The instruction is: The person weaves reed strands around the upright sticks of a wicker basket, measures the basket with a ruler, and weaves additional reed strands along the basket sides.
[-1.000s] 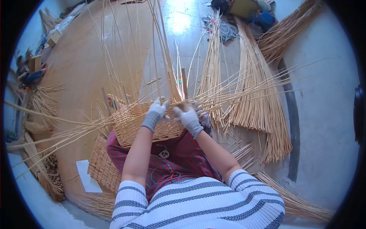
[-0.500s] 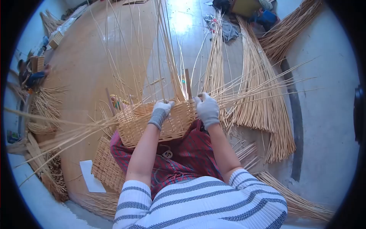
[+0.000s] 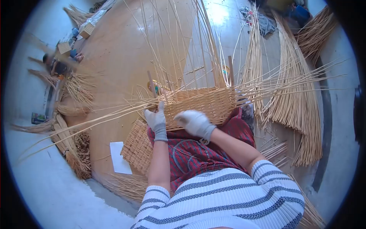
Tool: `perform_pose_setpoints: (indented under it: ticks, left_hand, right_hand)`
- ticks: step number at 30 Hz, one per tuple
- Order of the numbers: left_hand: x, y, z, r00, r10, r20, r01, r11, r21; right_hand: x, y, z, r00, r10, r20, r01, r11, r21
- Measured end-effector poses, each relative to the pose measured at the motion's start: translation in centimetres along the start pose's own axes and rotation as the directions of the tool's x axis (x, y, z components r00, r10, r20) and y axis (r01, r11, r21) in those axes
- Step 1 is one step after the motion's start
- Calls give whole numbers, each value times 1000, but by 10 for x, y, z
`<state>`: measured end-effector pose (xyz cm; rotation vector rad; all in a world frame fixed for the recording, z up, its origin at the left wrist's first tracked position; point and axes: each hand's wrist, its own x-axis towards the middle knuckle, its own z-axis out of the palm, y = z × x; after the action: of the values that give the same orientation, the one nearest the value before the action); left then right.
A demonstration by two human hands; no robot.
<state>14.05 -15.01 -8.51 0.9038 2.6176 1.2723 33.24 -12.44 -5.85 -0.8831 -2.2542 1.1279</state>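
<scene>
A woven basket (image 3: 213, 104) rests on my lap over the red patterned cloth (image 3: 225, 141), with tall upright stakes and long loose strands leaving both sides. My left hand (image 3: 156, 117), in a pale glove, is at the basket's left corner, fingers closed around the edge and the strands (image 3: 126, 108) there. My right hand (image 3: 194, 123), gloved too and blurred by motion, is in front of the basket's near wall; its fingertips are smeared, and whether they hold anything cannot be told.
Long bundles of wicker (image 3: 293, 87) lie at the right. A woven panel (image 3: 138, 147) and a white sheet (image 3: 120, 158) are at the lower left. Another person (image 3: 57, 65) sits among bundles at the far left.
My right hand has left the basket's right corner and moved left across its front. My left hand has shifted from the middle of the rim to the left corner. The view has turned left.
</scene>
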Motion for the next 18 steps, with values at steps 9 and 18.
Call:
perform_pose_setpoints:
  ticks: [9, 18]
  left_hand:
    - [16, -56, -14, 989, 76, 131, 17, 802, -597]
    - [29, -143, 31, 789, 519, 327, -529, 846, -67]
  right_hand:
    - [23, -90, 56, 926, -345, -152, 371, 905, 208]
    - [124, -64, 73, 860, -429, 275, 431, 901, 59]
